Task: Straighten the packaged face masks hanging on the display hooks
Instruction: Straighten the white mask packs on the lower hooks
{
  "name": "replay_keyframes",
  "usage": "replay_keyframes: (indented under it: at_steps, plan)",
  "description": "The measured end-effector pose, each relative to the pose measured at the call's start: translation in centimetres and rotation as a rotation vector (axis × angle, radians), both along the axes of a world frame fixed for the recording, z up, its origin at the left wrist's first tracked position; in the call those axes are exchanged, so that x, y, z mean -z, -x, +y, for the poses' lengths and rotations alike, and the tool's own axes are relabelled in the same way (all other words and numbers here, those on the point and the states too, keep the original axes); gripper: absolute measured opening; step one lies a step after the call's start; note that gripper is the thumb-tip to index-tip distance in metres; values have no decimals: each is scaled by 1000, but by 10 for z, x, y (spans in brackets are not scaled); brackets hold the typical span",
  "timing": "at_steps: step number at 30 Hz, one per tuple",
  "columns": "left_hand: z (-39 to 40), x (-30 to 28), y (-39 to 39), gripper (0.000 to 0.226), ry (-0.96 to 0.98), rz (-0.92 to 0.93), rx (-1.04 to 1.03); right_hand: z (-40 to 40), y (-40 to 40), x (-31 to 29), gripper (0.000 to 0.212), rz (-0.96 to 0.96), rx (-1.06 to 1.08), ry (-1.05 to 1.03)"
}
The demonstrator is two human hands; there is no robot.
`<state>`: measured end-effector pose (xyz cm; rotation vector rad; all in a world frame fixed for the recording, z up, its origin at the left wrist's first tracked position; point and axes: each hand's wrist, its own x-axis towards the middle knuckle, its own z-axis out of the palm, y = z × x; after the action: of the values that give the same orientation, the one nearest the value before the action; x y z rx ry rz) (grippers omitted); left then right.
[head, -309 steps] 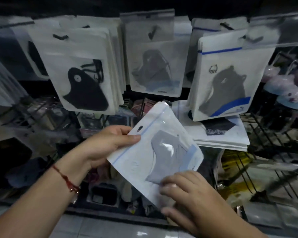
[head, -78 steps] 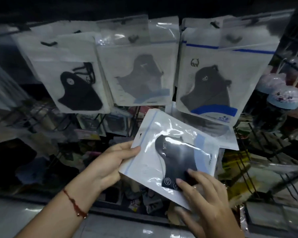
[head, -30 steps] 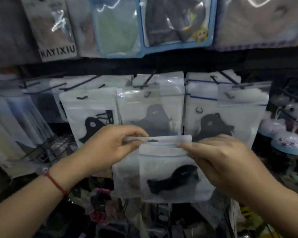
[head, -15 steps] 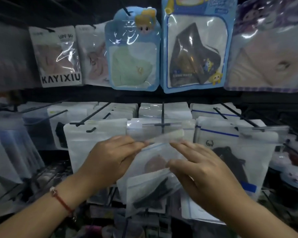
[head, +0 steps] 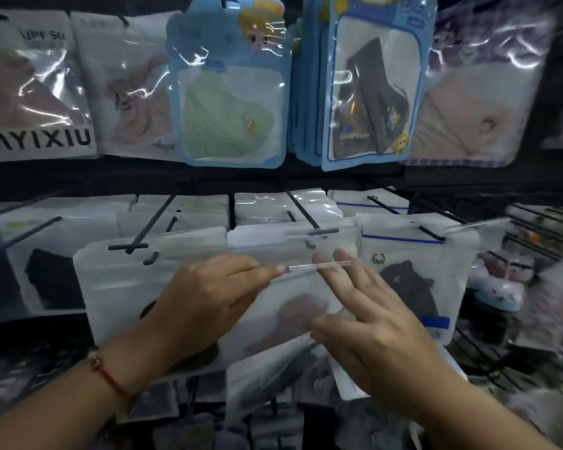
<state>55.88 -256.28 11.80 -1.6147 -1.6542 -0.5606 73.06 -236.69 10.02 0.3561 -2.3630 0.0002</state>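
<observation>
A clear mask packet (head: 293,306) with a dark mask inside tilts in front of the middle hook (head: 306,212) of the lower row. My left hand (head: 205,303) pinches the packet's top edge at its left corner. My right hand (head: 368,323) lies with straight fingers against the packet's front, fingertips near its top edge. Behind hang white packets with black masks, one stack on the left (head: 127,287) and a blue-striped stack on the right (head: 413,280).
Black wire hooks (head: 150,228) stick out toward me along the lower row. An upper row holds a green mask in a blue packet (head: 231,102), a dark mask packet (head: 371,92) and pink ones (head: 30,92). Wire racks (head: 517,336) with small goods stand at the right.
The packet's top edge has dropped slightly below the middle hook's tip. My right hand's fingers have straightened and spread over the packet's front. The view has tilted upward a little.
</observation>
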Motion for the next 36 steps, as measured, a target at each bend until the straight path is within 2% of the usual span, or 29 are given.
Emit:
replay_keyframes:
  at_steps: [5,13,22,27,36]
  plan:
    - [2,-5,6,28,18,-2,83,-10,-2,-11,23,10,127,-101]
    - [6,-16,6,26,17,4,153,-3,-10,-44,22,-96,207,-251]
    - [20,-21,-2,28,-31,-14,91,0,-7,-44,27,-67,205,-203]
    - [29,-18,-2,33,-44,-90,14,-3,-4,-39,28,-68,221,-176]
    - [47,-8,16,34,-120,91,-87,-10,-5,-36,28,-84,264,-148]
